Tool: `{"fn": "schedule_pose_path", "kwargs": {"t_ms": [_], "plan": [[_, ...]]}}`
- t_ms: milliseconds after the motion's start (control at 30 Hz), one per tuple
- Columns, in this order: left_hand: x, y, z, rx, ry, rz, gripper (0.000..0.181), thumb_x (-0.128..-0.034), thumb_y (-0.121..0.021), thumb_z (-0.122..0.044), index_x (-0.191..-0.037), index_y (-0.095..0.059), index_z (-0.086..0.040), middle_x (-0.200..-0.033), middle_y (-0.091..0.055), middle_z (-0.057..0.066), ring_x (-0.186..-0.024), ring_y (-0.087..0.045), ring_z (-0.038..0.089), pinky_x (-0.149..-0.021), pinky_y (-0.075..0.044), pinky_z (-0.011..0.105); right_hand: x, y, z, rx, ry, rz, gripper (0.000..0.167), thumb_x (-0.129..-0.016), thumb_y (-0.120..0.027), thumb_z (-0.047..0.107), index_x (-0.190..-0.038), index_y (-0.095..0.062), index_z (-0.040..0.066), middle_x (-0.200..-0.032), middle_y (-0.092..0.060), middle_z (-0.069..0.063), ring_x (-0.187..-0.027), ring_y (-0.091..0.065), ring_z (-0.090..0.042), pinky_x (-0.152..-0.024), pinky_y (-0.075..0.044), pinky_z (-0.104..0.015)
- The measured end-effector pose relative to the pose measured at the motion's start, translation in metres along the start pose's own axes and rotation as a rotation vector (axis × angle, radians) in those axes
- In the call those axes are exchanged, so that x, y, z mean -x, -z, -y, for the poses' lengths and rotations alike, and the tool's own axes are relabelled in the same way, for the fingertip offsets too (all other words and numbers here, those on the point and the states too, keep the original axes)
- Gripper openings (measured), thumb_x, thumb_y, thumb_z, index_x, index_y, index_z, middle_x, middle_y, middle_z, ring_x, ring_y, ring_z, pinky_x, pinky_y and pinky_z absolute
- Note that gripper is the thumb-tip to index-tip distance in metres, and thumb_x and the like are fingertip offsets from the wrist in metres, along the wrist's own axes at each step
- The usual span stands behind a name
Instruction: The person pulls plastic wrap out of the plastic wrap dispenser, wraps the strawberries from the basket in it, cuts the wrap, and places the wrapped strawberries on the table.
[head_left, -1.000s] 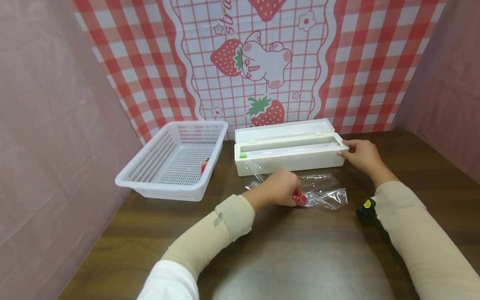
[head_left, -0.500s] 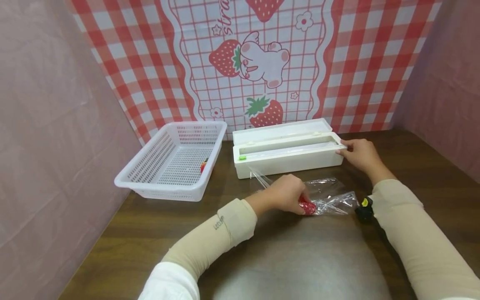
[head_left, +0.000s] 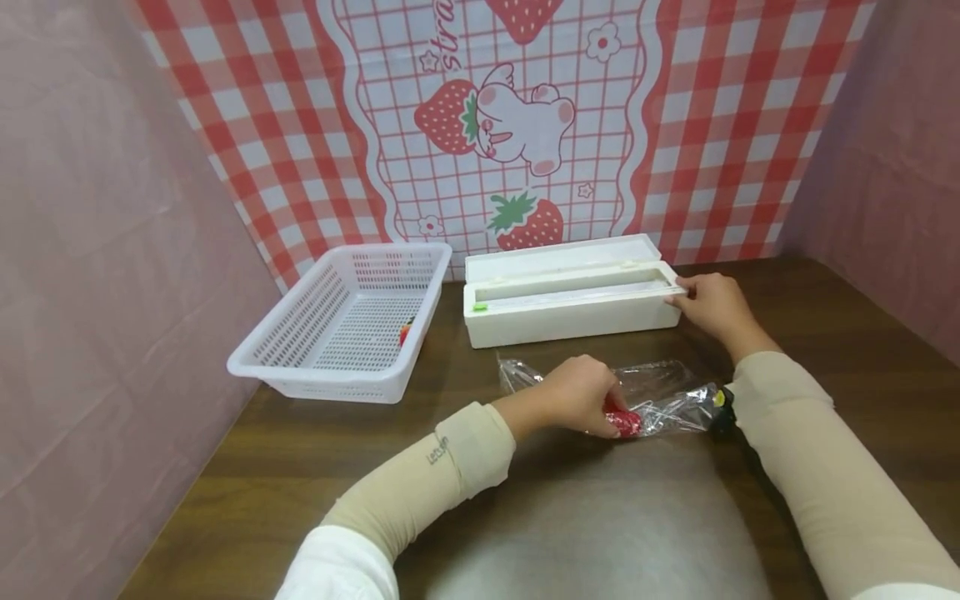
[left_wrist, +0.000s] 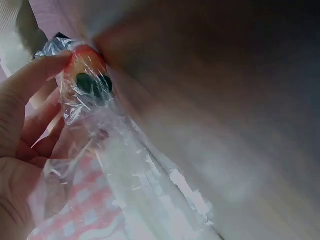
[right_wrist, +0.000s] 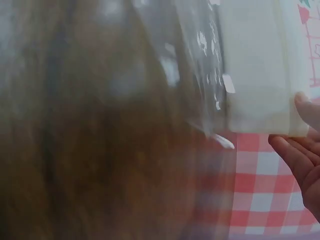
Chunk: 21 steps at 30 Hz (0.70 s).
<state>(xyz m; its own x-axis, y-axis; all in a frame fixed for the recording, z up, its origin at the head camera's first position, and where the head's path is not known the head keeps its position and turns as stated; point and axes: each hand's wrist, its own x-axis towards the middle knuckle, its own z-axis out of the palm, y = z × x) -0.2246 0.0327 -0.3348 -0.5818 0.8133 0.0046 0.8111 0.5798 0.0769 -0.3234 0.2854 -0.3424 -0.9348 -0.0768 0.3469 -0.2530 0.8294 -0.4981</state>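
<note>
My left hand grips a small red fruit wrapped in clear cling film, low over the table. The left wrist view shows the fruit as red-orange with dark green leaves, the thumb pressing it through crinkled film. Loose film trails on both sides of the hand. Behind it stands a white cling film dispenser box, its lid raised at the back. My right hand holds the box's right end, thumb and fingers on its corner; the right wrist view shows this hand at the box's edge.
A white perforated basket stands at the left with a red-orange fruit inside. A small green piece sits at the dispenser's left front edge. A checked strawberry cloth hangs behind the wooden table.
My left hand has moved right and nearer with the wrapped fruit. The film stretched from the dispenser's left end earlier; now its edge lies apart from the box. My right hand keeps its hold.
</note>
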Motion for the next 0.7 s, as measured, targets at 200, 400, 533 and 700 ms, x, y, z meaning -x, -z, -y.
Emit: {"fn": "schedule_pose_path", "kwargs": {"t_ms": [200, 400, 533, 700], "plan": [[0.003, -0.001, -0.001, 0.006, -0.023, -0.006, 0.025, -0.0769, -0.081, -0.034, -0.099, -0.078, -0.022, -0.083, -0.069, -0.015, -0.071, -0.057, -0.001, -0.065, -0.045, 0.012, -0.003, -0.007, 0.008, 0.018, 0.017, -0.039, 0.047, -0.09, -0.069, 0.016, -0.12, -0.056, -0.018, -0.11, -0.06, -0.036, -0.086, -0.058, -0.042, -0.078, -0.047, -0.057], [0.004, -0.002, 0.006, 0.007, -0.007, -0.02, 0.023, -0.0805, -0.078, -0.028, -0.102, -0.078, -0.018, -0.085, -0.07, -0.012, -0.071, -0.057, 0.001, -0.065, -0.045, 0.013, -0.002, -0.005, 0.003, 0.012, 0.002, -0.066, 0.049, -0.089, -0.071, 0.018, -0.121, -0.057, -0.016, -0.108, -0.061, -0.035, -0.089, -0.059, -0.044, -0.079, -0.046, -0.058], [0.004, -0.004, 0.012, 0.015, -0.002, -0.033, 0.022, -0.0819, -0.076, -0.023, -0.103, -0.077, -0.015, -0.083, -0.069, -0.01, -0.071, -0.053, 0.003, -0.063, -0.043, 0.015, -0.004, -0.002, 0.002, -0.015, -0.003, -0.038, 0.05, -0.088, -0.072, 0.021, -0.12, -0.059, -0.015, -0.108, -0.062, -0.035, -0.096, -0.061, -0.047, -0.081, -0.048, -0.057], [0.005, -0.006, 0.017, 0.028, 0.012, -0.041, 0.025, -0.0834, -0.075, -0.024, -0.107, -0.076, -0.015, -0.091, -0.069, -0.01, -0.078, -0.054, 0.003, -0.07, -0.044, 0.014, -0.006, 0.01, 0.005, -0.016, -0.004, 0.035, 0.051, -0.091, -0.068, 0.023, -0.12, -0.054, -0.016, -0.113, -0.06, -0.036, -0.105, -0.057, -0.05, -0.087, -0.046, -0.059]]}}
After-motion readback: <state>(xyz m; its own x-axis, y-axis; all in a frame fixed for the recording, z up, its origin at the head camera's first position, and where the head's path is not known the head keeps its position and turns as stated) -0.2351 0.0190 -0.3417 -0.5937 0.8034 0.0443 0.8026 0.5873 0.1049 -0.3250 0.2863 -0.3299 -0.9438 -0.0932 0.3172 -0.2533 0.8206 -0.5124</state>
